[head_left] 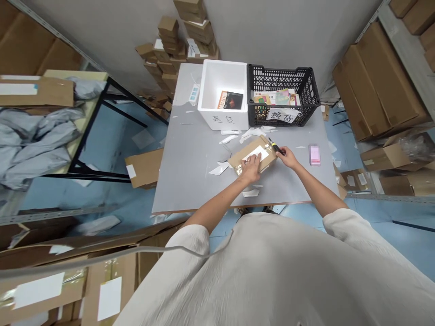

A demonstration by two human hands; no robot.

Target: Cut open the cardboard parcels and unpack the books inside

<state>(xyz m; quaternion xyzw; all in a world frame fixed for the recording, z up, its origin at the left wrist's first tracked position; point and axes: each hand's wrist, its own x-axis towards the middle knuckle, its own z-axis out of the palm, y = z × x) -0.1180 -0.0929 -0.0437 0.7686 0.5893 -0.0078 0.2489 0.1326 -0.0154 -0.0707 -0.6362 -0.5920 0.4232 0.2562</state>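
A small cardboard box (245, 152) with a white label lies at an angle on the grey table (190, 176). Across its top and label rests my left hand (251, 168), fingers spread and pressing flat. My right hand (287, 158) is closed around a black and yellow utility knife (275, 146), whose tip points toward the box's far right end. Whether the blade touches the cardboard I cannot tell. Shiny clear tape shows at the box's left end, and scraps of white paper (219, 169) lie around it.
Behind the box stand a white foam bin (222, 120) and a black plastic crate (307, 102), both holding books or magazines. A pink-screened phone (314, 155) lies to the right. A power strip (194, 94) sits at the back left. Stacked cartons (200, 31) and shelves surround the table.
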